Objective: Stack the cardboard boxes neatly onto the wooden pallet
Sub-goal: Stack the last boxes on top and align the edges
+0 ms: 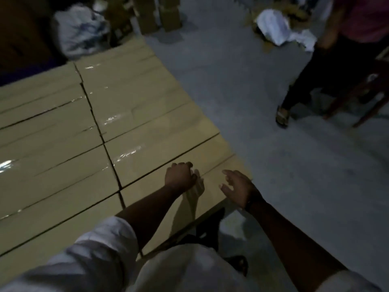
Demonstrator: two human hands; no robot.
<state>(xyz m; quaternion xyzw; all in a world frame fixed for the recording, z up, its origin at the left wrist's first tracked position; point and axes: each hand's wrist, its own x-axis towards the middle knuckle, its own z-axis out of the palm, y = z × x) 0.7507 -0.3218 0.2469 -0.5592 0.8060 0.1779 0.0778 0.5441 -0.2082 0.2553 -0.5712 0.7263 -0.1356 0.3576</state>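
Your left hand is fisted on the nearest cardboard box; right hand hovers beside, fingers spread open.

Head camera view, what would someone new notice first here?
A broad, flat layer of taped cardboard boxes fills the left half, its seams forming a grid. At its near right corner, the left hand rests curled on a box top while the right hand hovers open beside it. On the grey floor at upper right, another person's leg stands near a white bundle.
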